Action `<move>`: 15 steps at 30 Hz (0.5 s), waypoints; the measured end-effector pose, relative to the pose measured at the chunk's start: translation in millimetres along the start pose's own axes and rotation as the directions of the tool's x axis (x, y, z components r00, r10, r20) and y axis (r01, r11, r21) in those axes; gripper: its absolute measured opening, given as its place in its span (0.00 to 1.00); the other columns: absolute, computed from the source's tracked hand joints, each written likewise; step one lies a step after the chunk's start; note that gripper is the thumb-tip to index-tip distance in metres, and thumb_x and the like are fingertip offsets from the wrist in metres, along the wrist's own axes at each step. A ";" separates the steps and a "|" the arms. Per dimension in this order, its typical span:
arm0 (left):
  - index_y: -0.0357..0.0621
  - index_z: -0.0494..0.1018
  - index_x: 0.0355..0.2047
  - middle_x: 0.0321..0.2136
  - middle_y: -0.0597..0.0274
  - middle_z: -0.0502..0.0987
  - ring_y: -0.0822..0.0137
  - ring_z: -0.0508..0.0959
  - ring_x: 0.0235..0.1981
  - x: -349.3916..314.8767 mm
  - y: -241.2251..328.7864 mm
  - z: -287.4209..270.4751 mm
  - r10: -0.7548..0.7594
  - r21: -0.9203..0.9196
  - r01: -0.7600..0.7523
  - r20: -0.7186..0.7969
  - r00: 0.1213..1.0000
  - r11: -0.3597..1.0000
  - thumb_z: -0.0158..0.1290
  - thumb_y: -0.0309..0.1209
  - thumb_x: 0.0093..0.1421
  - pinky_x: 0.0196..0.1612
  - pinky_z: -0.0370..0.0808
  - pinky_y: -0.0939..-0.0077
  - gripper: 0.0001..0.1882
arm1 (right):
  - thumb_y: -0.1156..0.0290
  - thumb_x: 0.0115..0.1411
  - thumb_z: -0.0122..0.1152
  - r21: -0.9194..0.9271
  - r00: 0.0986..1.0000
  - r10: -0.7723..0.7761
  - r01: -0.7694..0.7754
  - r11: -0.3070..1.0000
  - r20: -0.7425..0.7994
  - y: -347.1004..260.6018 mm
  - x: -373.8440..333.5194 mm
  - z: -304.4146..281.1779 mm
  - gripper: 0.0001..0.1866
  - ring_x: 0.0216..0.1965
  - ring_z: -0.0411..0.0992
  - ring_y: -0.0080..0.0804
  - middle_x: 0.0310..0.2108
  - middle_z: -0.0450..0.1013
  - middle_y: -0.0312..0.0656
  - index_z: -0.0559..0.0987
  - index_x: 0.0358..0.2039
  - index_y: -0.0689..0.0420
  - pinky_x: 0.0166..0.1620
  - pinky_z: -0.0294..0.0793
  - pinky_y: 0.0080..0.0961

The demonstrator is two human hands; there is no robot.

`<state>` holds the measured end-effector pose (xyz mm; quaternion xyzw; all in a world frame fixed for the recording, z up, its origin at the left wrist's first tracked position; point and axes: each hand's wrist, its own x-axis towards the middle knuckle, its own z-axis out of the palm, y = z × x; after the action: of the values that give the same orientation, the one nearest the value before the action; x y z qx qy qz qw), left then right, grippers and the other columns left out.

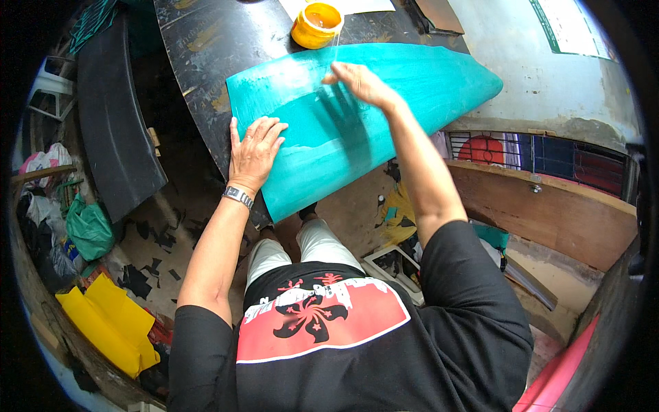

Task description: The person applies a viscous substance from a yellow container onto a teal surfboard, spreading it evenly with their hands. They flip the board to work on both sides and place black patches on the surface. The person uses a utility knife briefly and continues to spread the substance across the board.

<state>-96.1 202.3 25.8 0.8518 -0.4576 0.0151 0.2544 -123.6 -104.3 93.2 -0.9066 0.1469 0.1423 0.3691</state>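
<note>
A large teal sheet lies over the dark tabletop, and its near edge hangs past the table. My left hand rests flat on the sheet's left edge, fingers spread. Above the middle of the sheet, my right hand is held with its fingers drawn together; whatever they hold, if anything, is hidden. Thin, clear strands run from the yellow tub down toward that hand. The open yellow tub stands just beyond the sheet's far edge, with amber stuff inside. Wet-looking, shinier patches show on the teal surface.
The dark, stained table carries a white paper at its far side. To the left hangs a long black sheet. Dark scraps litter the floor beside a folded yellow sheet. A wooden board stands at the right.
</note>
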 end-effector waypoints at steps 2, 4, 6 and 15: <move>0.63 0.73 0.53 0.53 0.74 0.72 0.69 0.68 0.59 0.0 0.2 -0.4 -0.002 0.007 0.002 -0.011 1.000 1.000 0.53 0.39 0.63 0.69 0.47 0.40 0.17 | 0.37 0.68 0.34 -0.420 0.999 -0.030 0.017 0.907 -0.025 12.5 -34.6 47.6 0.32 0.71 0.47 0.53 0.72 0.50 0.46 0.69 0.64 0.38 0.66 0.47 0.66; 0.63 0.73 0.52 0.52 0.75 0.72 0.70 0.68 0.59 0.2 0.3 -0.3 0.002 0.021 -0.002 -0.013 1.000 1.000 0.53 0.40 0.63 0.69 0.47 0.39 0.16 | 0.35 0.67 0.34 -0.368 0.991 0.081 -0.115 0.923 -0.105 25.7 -53.1 70.3 0.36 0.74 0.29 0.50 0.75 0.37 0.42 0.53 0.71 0.33 0.67 0.24 0.68; 0.63 0.74 0.52 0.52 0.77 0.72 0.71 0.68 0.59 0.4 0.9 0.2 0.006 0.037 -0.006 -0.010 1.000 0.999 0.53 0.40 0.63 0.68 0.47 0.38 0.16 | 0.33 0.65 0.36 -0.550 0.951 0.127 -0.268 0.791 -0.281 40.7 -57.7 66.6 0.40 0.75 0.29 0.49 0.75 0.37 0.42 0.51 0.72 0.38 0.67 0.25 0.68; 0.58 0.73 0.54 0.53 0.71 0.72 0.68 0.69 0.59 -1.1 -1.8 2.6 -0.004 0.000 0.004 -0.027 1.000 1.000 0.49 0.35 0.67 0.68 0.47 0.40 0.16 | 0.28 0.60 0.40 -0.589 0.978 -0.056 -0.075 0.804 -0.201 21.4 -38.6 92.8 0.51 0.75 0.31 0.41 0.75 0.38 0.44 0.46 0.73 0.50 0.69 0.27 0.64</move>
<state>-95.8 202.7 22.5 0.8526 -0.4524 0.0261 0.2604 -180.8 -46.7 30.1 -0.9855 0.1374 0.0873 0.0488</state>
